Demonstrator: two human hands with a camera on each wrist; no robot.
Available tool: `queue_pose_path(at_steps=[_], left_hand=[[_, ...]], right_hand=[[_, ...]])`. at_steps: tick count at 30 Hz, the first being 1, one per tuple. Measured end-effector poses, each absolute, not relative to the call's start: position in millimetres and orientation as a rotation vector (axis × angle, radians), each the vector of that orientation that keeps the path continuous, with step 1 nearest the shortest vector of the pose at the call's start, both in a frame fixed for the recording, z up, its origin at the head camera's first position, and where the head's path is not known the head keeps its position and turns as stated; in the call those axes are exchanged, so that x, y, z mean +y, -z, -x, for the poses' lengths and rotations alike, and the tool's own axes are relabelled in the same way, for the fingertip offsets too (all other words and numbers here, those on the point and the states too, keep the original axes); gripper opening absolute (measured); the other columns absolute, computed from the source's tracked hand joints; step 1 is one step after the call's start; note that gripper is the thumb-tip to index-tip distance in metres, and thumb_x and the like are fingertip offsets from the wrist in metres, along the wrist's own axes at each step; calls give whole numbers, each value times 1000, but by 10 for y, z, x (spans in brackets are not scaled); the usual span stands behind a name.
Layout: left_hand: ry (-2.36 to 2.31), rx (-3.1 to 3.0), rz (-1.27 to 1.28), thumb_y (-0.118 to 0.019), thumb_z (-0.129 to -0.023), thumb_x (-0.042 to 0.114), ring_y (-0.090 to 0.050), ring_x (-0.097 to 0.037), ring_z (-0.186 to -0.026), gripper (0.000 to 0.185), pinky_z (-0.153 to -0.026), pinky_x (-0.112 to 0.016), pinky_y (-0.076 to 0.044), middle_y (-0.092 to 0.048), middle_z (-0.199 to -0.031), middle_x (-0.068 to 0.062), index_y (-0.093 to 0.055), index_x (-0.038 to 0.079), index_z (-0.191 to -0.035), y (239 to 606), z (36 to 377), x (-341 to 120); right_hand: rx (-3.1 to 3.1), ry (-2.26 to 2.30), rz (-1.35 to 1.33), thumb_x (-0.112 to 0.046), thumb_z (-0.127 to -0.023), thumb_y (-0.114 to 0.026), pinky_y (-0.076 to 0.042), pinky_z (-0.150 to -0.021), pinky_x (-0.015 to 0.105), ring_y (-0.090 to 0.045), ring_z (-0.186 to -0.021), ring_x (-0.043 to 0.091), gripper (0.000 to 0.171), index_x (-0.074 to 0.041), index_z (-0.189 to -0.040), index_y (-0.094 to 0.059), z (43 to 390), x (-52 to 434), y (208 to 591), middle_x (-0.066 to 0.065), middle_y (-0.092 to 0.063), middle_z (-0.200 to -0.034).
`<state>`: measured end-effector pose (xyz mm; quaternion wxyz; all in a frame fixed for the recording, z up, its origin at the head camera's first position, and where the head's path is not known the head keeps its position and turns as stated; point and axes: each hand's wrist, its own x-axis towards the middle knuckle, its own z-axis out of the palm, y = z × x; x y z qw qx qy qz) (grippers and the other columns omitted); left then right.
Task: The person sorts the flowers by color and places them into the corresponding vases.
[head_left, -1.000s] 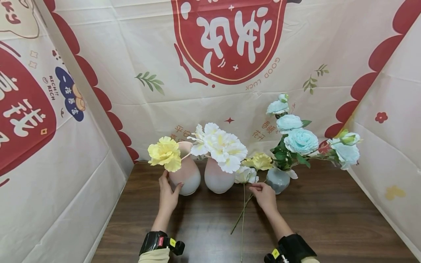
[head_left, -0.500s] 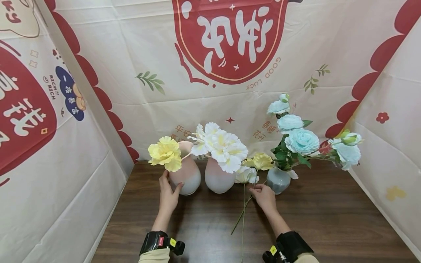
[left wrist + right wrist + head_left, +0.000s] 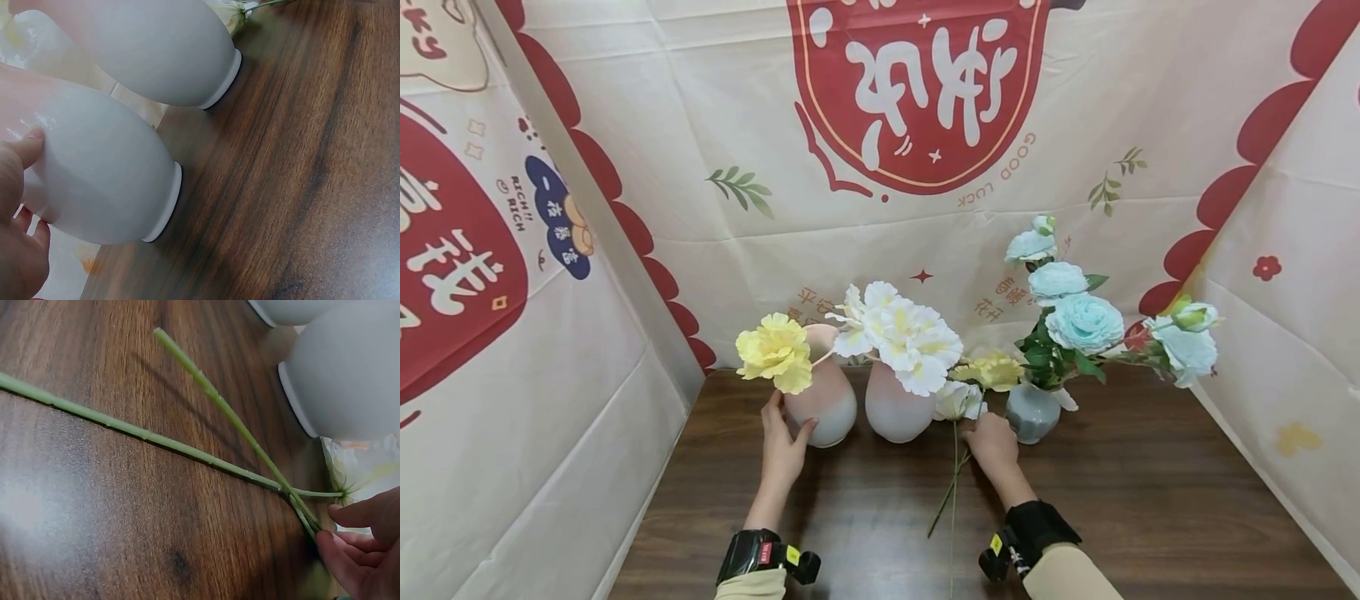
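The left hand [image 3: 782, 450] cups the smooth pink-and-white ceramic vase [image 3: 824, 398], likely slippery and breakable. Just beside the right hand [image 3: 992, 442], whose fingertips pinch it, lies a thin green artificial flower stem [image 3: 237, 425], light and bendy; best pinched mid-stem

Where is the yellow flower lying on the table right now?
In the head view the loose yellow flower lies toward the back of the table, between the middle pink vase and the small grey vase, just above the right hand.
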<state>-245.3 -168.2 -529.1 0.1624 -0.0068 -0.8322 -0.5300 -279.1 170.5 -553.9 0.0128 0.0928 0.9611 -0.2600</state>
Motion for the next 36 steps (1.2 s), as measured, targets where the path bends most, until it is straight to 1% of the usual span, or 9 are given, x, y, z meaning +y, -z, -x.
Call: queue_pose_path(at_steps=[2,5,8,12,16,21,27,30,36], left_hand=[[1516,-2372,20,-66,-96,13,-32,-44,-143,79,-115,-57,-34,-26,-151,-28,-17,-3,-155,5293,2453,-1677],[1512,-2366,25,-66,-95,11,-33,-44,-142,78,-114,-57,-34,-27,-150,-28,-17,-3,-155,5296,2456,-1674],[1507,-2360,31,-66,-95,10,-33,-44,-142,78,-115,-57,-33,-27,-149,-29,-18,-4,-154,5292,2455,-1675],[1507,-2354,43,-66,-95,10,-32,-44,-142,78,-115,-57,-33,-27,-148,-29,-17,-5,-154,5285,2453,-1679],[1505,-2352,51,-66,-95,9,-32,-44,-142,78,-115,-57,-33,-27,-148,-30,-17,-5,-154,5282,2450,-1684],[1514,-2361,34,-65,-95,10,-32,-44,-142,78,-115,-57,-33,-27,-149,-29,-17,-4,-155,5283,2450,-1680],[1510,-2368,31,-65,-95,9,-34,-44,-141,78,-114,-57,-34,-27,-149,-28,-16,-4,-155,5276,2448,-1677],[1516,-2366,31,-65,-96,9,-34,-46,-140,78,-114,-58,-34,-26,-149,-29,-16,-4,-155,5255,2445,-1679],[1519,-2371,21,-65,-95,9,-34,-45,-141,78,-114,-57,-34,-26,-149,-29,-16,-4,-155,5268,2443,-1676]], right_hand=[[2992,757,-294,-21,-89,-72,-40,-49,32,-55,-51,21,46,-13,-53,-44,2795,1701,5525,3,-47,-52],[2973,711,-303,-23,-88,-74,-45,-49,35,-63,-58,28,35,-5,-62,-60,2813,1705,5505,13,-64,-65],[2952,669,-319,-24,-87,-76,-49,-50,37,-65,-62,31,29,2,-76,-70,2841,1709,5492,18,-69,-74],[2926,639,-344,-20,-88,-74,-51,-50,39,-65,-64,31,26,5,-90,-71,2875,1720,5488,20,-69,-79],[2888,686,-368,-15,-90,-69,-49,-49,37,-64,-61,30,20,4,-85,-70,2889,1723,5495,20,-69,-79],[2861,694,-374,-16,-91,-66,-47,-49,36,-62,-59,28,25,-1,-72,-66,2881,1717,5474,18,-67,-75],[2858,644,-387,-6,-93,-59,-46,-51,37,-64,-67,32,16,5,-89,-69,2910,1726,5452,23,-68,-85],[2845,639,-382,0,-93,-56,-45,-50,36,-64,-66,32,14,5,-89,-69,2928,1713,5434,23,-68,-83],[2812,641,-409,-12,-89,-65,-46,-52,36,-63,-68,29,15,1,-83,-68,2951,1706,5457,20,-68,-84]])
